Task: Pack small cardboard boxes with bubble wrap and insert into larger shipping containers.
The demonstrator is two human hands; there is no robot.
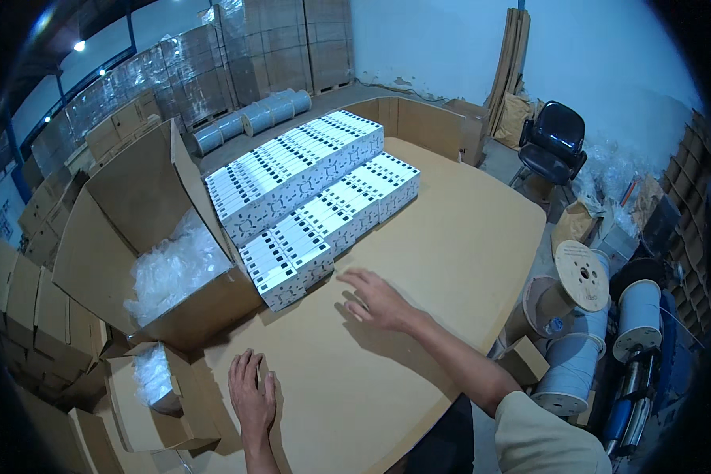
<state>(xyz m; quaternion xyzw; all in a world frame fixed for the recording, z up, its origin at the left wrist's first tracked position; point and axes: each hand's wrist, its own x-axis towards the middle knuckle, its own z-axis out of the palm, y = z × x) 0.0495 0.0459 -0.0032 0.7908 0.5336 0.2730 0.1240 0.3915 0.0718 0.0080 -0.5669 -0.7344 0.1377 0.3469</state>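
Rows of small white boxes with dark marks are stacked on the table (450,229). The taller block of white boxes (292,170) stands behind a lower block of white boxes (332,213). My right hand (375,299) hovers near the front of the lower block, fingers spread, holding nothing. Close to the table's left edge, my left hand (252,391) rests with its fingers stretched out and nothing in it. Beside it sits a small open carton (201,411) with clear plastic bags (152,375) inside.
Against the white boxes stands a large open carton (197,312) filled with clear plastic bags (178,265). Cable spools (581,276) crowd the floor at right, below a black chair (557,138). Wrapped pallets (261,47) line the back; more cartons (24,300) are stacked at left.
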